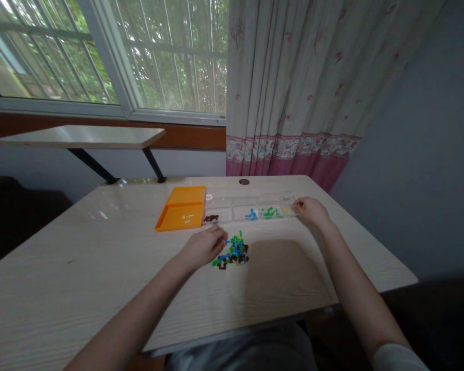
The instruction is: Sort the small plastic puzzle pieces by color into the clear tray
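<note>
A mixed pile of small plastic pieces (235,251), green, blue, dark brown and some yellow, lies on the table. At its left edge is my left hand (205,245), fingers curled together with a small blue piece (226,241) at the tips. My right hand (310,211) is closed in a pinch over the right end of the clear boxes; whatever it holds is too small to make out. Below those fingers are a few yellow pieces (289,210). Further left, the clear boxes hold green pieces (270,212), blue pieces (251,214) and brown pieces (211,218).
An orange two-part tray (170,219) with a few whitish pieces stands left of the clear boxes (225,215). Behind, a raised shelf (85,136) stands on black legs at the table's (100,247) back left. A curtain (286,93) hangs behind the table.
</note>
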A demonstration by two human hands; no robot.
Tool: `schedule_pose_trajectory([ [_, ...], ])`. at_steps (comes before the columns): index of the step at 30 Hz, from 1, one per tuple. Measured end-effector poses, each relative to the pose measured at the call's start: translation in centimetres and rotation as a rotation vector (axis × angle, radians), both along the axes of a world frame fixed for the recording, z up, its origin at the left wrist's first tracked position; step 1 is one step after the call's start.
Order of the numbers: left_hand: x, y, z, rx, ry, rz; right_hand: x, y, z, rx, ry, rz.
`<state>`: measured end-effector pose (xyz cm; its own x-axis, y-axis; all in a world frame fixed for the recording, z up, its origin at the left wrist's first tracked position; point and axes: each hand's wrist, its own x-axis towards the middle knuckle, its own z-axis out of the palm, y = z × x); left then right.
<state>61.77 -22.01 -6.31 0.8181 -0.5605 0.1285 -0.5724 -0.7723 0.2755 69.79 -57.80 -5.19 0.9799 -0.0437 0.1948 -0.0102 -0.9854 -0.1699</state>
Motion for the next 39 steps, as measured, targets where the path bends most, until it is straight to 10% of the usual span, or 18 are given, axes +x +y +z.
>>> schedule_pose_trajectory([
  [9, -0.1, -0.1, -0.1, 0.013, -0.007, 0.001, -0.6, 1.8, 0.8, 0.021, -0.081, 0.077],
  [22, -0.2, -0.4, -0.2, 0.006, -0.011, -0.011, -6.4, 13.4, -1.6, 0.226, -0.144, 0.756],
  [39, 0.2, -1.9, -1.8, -0.824, 0.729, -0.011, -7.5, 14.6, -2.3, 0.309, -0.293, 0.857],
])
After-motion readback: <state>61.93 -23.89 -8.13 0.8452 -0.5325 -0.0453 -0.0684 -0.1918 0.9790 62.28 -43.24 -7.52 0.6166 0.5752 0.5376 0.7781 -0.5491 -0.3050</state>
